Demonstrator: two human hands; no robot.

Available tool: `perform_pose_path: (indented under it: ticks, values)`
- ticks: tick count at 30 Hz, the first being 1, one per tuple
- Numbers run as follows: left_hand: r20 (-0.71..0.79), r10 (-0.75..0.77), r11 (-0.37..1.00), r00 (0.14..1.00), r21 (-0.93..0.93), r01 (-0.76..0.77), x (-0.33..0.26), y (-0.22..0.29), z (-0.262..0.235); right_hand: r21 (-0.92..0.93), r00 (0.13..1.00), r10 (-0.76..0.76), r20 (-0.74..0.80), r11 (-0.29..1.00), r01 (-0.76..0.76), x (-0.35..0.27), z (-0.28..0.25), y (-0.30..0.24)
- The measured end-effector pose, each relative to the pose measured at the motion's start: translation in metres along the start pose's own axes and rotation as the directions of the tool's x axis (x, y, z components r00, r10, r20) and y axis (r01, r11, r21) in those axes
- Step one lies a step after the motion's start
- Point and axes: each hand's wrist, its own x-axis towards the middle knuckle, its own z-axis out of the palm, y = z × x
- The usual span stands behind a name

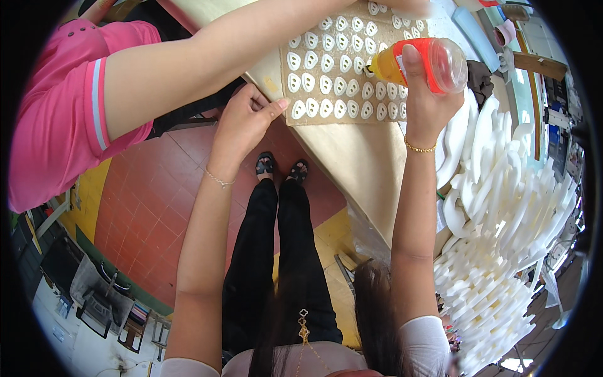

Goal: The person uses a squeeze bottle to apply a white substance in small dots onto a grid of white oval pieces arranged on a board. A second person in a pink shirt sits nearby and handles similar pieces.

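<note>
My right hand [430, 103] grips a squeeze bottle [433, 63] with a red label and yellow-orange contents. The bottle lies tilted on its side, its dark nozzle pointing left over the rows of white pieces. Those rounded triangular pieces [326, 84], with small dark or yellowish marks in their middles, lie on a brown sheet [377, 124]. At the sheet's near left corner is my left hand [248, 119], thumb on top and fingers curled at the table edge [326, 164]. A co-worker's arm [213, 66] reaches across the far side; their blurred hand [411, 6] is over the sheet.
White curved foam-like strips [490, 188] are heaped at the right, close to my right forearm. The co-worker's pink sleeve [69, 107] fills the upper left. Red tiled floor [151, 207] shows below the table, with a dark chair [100, 295] at the lower left.
</note>
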Motion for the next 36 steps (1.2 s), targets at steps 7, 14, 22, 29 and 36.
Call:
perform_pose_path:
  ticks: [7,14,22,29,36]
  values:
    - [-0.005,0.002,1.0,1.0,0.007,-0.002,-0.001,0.002,-0.001,0.02,1.0,-0.028,0.0,0.999,0.028,-0.011,0.001,-0.004]
    - [0.049,0.009,0.997,0.999,-0.073,-0.006,-0.005,0.009,0.0,-0.014,0.984,-0.18,0.015,0.984,0.18,-0.009,0.01,-0.003]
    - [0.053,0.008,0.999,0.999,-0.037,-0.007,-0.003,0.007,-0.002,-0.093,0.983,-0.184,0.018,0.978,0.185,0.006,0.019,-0.009]
    - [0.033,-0.011,0.999,0.999,-0.042,0.013,-0.004,0.01,-0.001,0.04,0.999,-0.041,0.034,0.998,0.039,0.006,0.022,-0.016]
    - [0.038,0.005,1.0,0.999,-0.023,-0.004,-0.005,0.012,-0.001,0.041,0.999,-0.011,0.036,0.999,0.01,0.006,0.028,-0.008]
